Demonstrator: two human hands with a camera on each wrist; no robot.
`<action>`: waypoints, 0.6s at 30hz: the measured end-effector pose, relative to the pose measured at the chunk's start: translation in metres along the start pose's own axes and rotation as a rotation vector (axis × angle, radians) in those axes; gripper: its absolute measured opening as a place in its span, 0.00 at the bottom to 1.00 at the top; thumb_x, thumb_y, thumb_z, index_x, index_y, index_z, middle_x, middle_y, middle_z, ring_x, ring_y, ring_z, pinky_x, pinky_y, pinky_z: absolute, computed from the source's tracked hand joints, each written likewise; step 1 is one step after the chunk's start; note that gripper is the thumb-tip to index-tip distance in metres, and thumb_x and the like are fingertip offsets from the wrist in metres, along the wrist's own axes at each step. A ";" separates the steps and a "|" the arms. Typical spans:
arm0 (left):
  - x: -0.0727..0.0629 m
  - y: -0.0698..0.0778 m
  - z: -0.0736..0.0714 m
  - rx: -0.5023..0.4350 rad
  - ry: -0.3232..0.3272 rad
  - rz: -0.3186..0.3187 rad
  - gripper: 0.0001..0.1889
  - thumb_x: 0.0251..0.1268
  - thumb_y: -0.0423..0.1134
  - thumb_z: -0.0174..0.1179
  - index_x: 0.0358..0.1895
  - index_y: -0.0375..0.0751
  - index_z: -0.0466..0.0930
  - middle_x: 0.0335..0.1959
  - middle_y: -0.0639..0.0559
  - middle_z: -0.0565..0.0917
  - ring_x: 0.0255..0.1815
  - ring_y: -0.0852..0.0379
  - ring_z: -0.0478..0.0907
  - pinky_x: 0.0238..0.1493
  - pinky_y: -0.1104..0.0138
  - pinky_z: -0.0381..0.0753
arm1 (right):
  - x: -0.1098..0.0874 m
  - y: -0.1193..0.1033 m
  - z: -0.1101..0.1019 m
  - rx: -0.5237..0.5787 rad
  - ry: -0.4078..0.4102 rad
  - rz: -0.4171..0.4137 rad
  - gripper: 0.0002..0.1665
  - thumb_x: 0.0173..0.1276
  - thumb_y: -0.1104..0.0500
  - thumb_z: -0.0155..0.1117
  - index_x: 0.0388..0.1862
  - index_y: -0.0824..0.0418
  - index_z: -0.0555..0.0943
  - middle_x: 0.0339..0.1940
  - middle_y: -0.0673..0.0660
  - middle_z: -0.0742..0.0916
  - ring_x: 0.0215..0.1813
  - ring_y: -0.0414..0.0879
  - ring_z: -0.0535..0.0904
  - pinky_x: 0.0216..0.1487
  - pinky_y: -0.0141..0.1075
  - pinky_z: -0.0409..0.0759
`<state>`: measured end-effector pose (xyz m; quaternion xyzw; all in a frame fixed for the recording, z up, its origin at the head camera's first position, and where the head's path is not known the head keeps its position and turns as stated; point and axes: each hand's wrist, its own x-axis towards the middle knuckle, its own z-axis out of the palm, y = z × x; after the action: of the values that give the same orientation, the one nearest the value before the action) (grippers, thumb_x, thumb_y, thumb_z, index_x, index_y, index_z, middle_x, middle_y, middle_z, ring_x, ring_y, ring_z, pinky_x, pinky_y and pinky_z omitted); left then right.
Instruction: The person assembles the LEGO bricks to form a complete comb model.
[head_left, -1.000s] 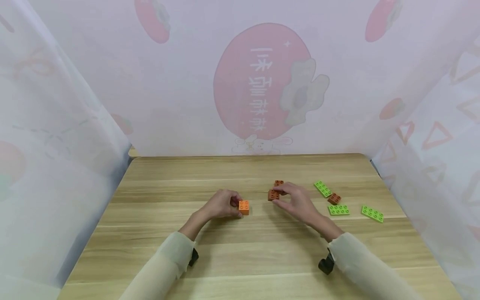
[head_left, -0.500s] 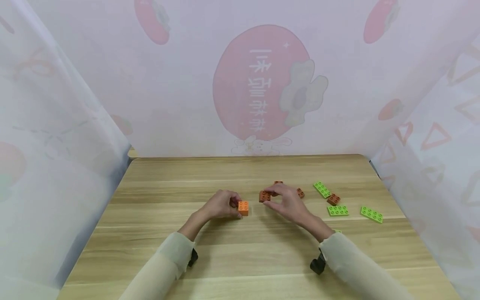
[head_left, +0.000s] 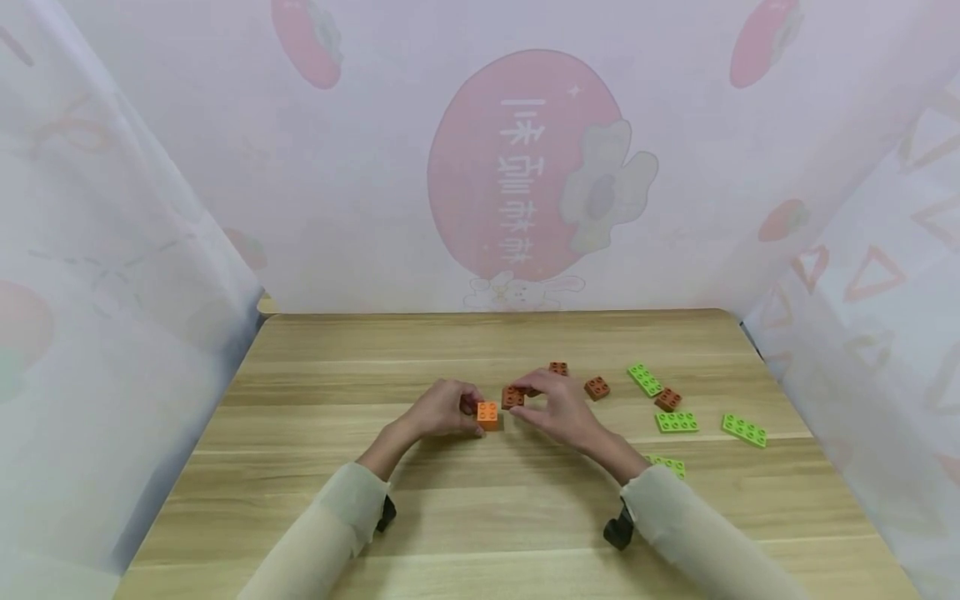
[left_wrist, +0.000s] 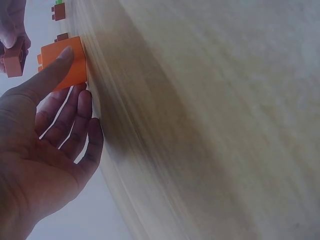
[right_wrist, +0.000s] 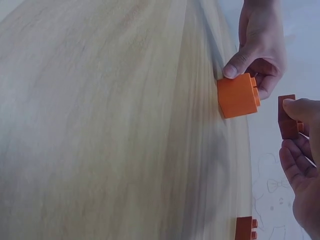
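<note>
An orange toy building brick (head_left: pixel 487 416) with studs on top stands upright on the wooden table, pinched by my left hand (head_left: pixel 447 407) between thumb and fingers. In the left wrist view the thumb lies along the side of that orange brick (left_wrist: pixel 75 67). My right hand (head_left: pixel 564 410) grips a reddish-brown brick (head_left: pixel 513 397) just right of and slightly beyond the orange one. The right wrist view has this brown brick (right_wrist: pixel 287 118) held up off the table, studs pointing up, with a gap between it and the orange brick (right_wrist: pixel 237 97).
Right of my right hand lie loose brown bricks (head_left: pixel 597 387) on the table (head_left: pixel 337 358). Several flat lime-green bricks (head_left: pixel 677 422) are scattered farther right, one (head_left: pixel 670 465) partly covered by my right sleeve. A printed cloth (head_left: pixel 360 208) hangs behind the table's far edge.
My right hand has carried the brown brick leftward, close to the orange brick, uncovering a brown brick and a green one behind it. My left hand stays in place on the orange brick.
</note>
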<state>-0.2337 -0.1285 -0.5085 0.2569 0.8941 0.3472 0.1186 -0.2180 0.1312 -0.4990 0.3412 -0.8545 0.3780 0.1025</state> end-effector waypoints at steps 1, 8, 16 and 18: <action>0.000 0.000 0.000 -0.003 0.001 0.002 0.19 0.51 0.37 0.85 0.44 0.38 0.88 0.37 0.52 0.89 0.37 0.63 0.82 0.42 0.69 0.85 | 0.000 0.000 0.002 0.004 0.000 -0.005 0.21 0.62 0.61 0.83 0.54 0.62 0.88 0.48 0.55 0.91 0.48 0.48 0.86 0.50 0.46 0.88; -0.001 -0.002 0.000 -0.032 -0.009 0.016 0.18 0.52 0.36 0.84 0.43 0.38 0.87 0.36 0.49 0.89 0.36 0.62 0.82 0.41 0.71 0.84 | 0.003 0.001 0.014 0.013 -0.019 -0.007 0.21 0.61 0.61 0.84 0.53 0.62 0.89 0.48 0.55 0.91 0.49 0.48 0.86 0.50 0.44 0.88; -0.001 -0.003 -0.001 -0.044 -0.011 0.016 0.17 0.52 0.35 0.84 0.44 0.38 0.88 0.37 0.51 0.89 0.37 0.62 0.83 0.41 0.71 0.85 | 0.005 -0.001 0.023 0.031 -0.019 -0.023 0.21 0.61 0.61 0.84 0.52 0.63 0.89 0.46 0.55 0.90 0.48 0.47 0.86 0.49 0.41 0.88; -0.001 -0.003 -0.001 -0.049 -0.011 0.016 0.17 0.52 0.35 0.84 0.44 0.39 0.88 0.36 0.52 0.89 0.37 0.63 0.83 0.41 0.72 0.85 | 0.005 -0.001 0.025 0.043 -0.025 -0.017 0.20 0.61 0.62 0.84 0.52 0.63 0.89 0.46 0.55 0.90 0.48 0.47 0.86 0.50 0.40 0.88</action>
<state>-0.2348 -0.1313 -0.5095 0.2631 0.8826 0.3683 0.1270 -0.2193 0.1103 -0.5134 0.3552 -0.8445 0.3912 0.0875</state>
